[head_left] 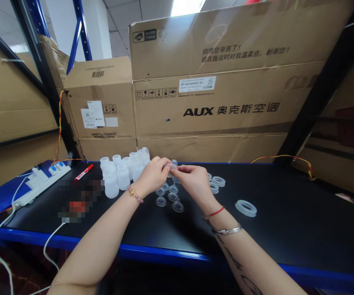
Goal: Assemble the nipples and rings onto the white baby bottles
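My left hand (154, 175) and my right hand (195, 180) meet above the middle of the black table. Both are closed, pinching a small translucent piece (172, 165) between their fingertips; fingers cover most of it, so its exact shape is unclear. Below the hands lie several clear, flanged silicone nipples (173, 196) in loose rows. To the left stands a group of frosted white plastic bottles (111, 187) without caps. Beside my right hand are several translucent rings (218, 181), partly hidden by it. Farther right lies a separate pair of stacked rings (246, 208).
A red marker (83, 172) and a white power strip (43, 186) with cables are on the left. A blurred-out object (80, 200) with a white cable lies near the front. Large cardboard boxes (226, 94) wall off the back. The table has a blue front edge (164, 253).
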{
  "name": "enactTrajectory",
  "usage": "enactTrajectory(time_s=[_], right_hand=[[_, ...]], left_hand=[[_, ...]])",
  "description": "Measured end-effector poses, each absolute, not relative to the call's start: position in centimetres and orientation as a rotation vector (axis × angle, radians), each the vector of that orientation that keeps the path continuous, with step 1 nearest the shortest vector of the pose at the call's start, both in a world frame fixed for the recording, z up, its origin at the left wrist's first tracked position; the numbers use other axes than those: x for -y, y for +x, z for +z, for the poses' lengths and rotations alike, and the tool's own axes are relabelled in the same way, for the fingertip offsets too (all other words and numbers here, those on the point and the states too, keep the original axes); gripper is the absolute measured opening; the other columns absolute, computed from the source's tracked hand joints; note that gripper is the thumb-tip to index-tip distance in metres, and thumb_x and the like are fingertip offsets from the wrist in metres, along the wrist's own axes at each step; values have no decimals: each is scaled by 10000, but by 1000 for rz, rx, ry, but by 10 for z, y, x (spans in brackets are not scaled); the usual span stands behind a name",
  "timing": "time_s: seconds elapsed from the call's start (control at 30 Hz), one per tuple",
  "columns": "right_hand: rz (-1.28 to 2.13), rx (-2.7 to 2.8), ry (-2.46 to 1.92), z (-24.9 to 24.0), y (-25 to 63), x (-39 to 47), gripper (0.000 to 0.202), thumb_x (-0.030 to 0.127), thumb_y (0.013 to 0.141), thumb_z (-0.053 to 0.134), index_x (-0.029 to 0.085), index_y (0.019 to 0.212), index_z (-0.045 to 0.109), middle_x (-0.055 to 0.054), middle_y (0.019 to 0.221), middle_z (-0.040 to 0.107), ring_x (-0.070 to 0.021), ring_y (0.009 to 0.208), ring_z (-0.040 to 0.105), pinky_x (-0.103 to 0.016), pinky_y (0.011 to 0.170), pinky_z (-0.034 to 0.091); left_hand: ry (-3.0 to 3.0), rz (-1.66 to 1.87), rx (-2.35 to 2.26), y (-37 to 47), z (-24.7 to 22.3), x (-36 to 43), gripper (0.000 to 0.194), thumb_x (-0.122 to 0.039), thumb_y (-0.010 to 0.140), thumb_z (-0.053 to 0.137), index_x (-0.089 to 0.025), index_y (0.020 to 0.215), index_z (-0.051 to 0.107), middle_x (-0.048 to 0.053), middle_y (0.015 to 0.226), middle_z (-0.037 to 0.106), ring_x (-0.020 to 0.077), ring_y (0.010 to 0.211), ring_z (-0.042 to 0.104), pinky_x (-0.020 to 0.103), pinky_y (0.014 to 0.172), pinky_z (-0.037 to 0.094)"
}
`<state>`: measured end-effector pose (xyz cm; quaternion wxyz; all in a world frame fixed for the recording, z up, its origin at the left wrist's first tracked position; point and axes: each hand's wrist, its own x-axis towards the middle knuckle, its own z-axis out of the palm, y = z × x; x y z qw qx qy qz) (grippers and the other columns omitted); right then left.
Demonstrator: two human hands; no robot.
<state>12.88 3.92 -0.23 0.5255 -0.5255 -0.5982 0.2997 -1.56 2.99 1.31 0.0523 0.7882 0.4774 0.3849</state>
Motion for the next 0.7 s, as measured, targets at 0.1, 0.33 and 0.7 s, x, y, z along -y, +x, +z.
enactTrajectory(time_s=[0.1, 0.33, 0.7], right_hand=[[746, 1391, -1215, -1, 129, -39, 348, 399, 605, 731, 104, 783, 778, -124, 794, 755, -269, 788, 690, -298, 664, 471], [780, 1380, -1186, -1, 126, -36, 250, 322, 640, 694, 105, 728, 781, -106, 706, 745, -259, 741, 683, -287, 619, 459], [541, 1508, -1218, -9, 129, -38, 308, 374, 719, 602, 117, 702, 771, -78, 645, 722, -209, 626, 635, -258, 540, 391]], left_hand=[[2345, 1240, -1488, -12, 10, -29, 200, -195, 915, 451, -180, 959, 646, 47, 889, 600, 171, 870, 579, 316, 847, 472], [2276, 1304, -1553, 1, 9, -23, 162, -127, 882, 458, -168, 880, 614, 56, 884, 554, 173, 833, 569, 319, 832, 478], [2262, 1248, -1470, -1, 9, -24, 206, -183, 906, 452, -189, 953, 653, 47, 894, 557, 161, 834, 582, 318, 848, 494]])
